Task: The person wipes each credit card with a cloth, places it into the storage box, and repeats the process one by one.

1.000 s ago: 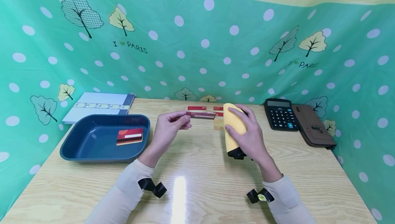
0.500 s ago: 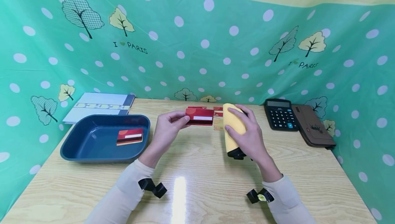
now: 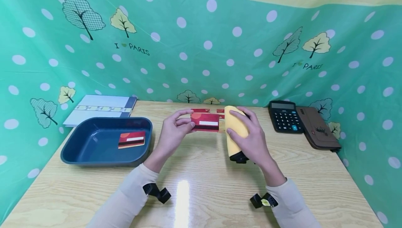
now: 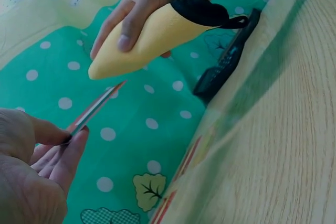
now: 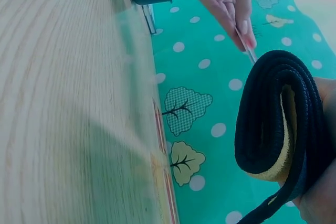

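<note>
Red card [image 3: 205, 121] up above tbl [image 3: 201, 167], L hand [image 3: 174, 127] pinching its edge btwn thumb & fingers; R hand [image 3: 253, 138], I see, grips folded yellow cloth [image 3: 236, 126] just beside; blue tray [image 3: 89, 146] off L.

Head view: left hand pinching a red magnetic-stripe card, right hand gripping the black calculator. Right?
Calculator's wrong: the right hand grips a rolled yellow cloth, per the head view. The left hand does pinch the red magnetic-stripe card.
</note>
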A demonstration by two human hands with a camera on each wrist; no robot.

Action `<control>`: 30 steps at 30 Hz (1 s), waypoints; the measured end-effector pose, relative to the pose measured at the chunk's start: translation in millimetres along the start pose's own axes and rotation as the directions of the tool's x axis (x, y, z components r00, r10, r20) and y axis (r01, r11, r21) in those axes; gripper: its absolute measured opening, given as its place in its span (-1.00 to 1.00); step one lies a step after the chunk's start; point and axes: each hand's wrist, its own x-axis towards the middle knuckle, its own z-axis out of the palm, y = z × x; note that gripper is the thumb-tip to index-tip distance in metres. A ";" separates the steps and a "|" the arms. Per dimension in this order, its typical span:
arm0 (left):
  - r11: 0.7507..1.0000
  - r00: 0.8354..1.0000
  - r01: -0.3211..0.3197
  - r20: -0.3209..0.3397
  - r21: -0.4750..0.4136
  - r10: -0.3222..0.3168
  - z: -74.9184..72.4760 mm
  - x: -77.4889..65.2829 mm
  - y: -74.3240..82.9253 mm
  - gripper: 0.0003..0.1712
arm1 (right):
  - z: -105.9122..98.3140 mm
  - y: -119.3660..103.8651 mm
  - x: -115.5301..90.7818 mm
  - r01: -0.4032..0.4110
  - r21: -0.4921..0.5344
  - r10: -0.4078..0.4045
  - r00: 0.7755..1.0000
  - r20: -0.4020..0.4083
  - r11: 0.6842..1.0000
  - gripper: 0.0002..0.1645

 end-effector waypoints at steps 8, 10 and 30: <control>1.000 1.000 0.016 0.013 0.003 -0.016 3.9 -1.9 -2.6 -0.43 | 7.9 -6.0 -1.9 0.051 -0.008 -0.051 0.999 0.006 0.999 -0.31; 1.000 1.000 0.014 0.017 -0.008 -0.013 4.9 -2.4 -3.2 -0.43 | 9.4 -6.0 -2.2 0.051 -0.015 -0.051 0.999 0.010 0.999 -0.31; 0.988 0.996 0.081 0.056 -0.134 -0.074 17.1 -6.4 -5.9 -0.47 | 19.8 -4.0 -6.1 0.077 -0.069 -0.075 0.997 0.037 0.995 -0.30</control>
